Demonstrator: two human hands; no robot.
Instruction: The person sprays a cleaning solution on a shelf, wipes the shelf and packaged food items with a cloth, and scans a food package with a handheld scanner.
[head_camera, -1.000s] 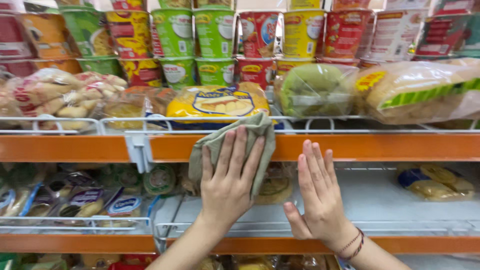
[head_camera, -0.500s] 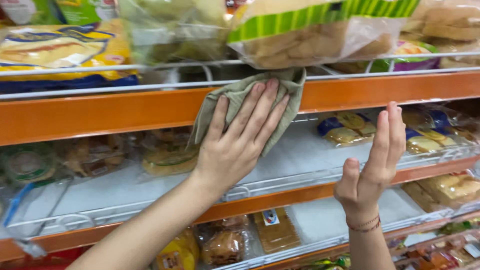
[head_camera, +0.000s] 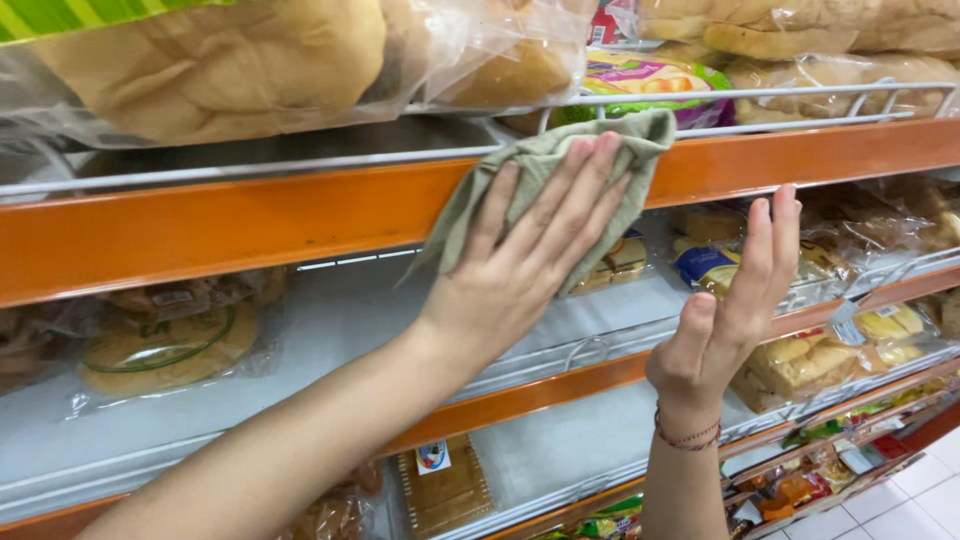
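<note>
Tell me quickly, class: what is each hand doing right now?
Left hand: open and flat, pressing a grey-green cloth against the orange shelf edge.
Right hand: open, fingers upright, holding nothing, in front of the shelves.

A grey-green cleaning cloth (head_camera: 540, 190) lies pressed flat against the orange front edge of a shop shelf (head_camera: 250, 220), pinned there by the left hand (head_camera: 520, 260), whose fingers are spread wide across the fabric. The cloth is soft and crumpled, bunched into folds at its upper right corner, where it rises over the white wire rail above the shelf edge. Its lower left corner hangs loose below the orange strip, tapering to a point. The shelf edge runs across the frame, sloping slightly upward to the right, with faint dark smudges left of the cloth.
</note>
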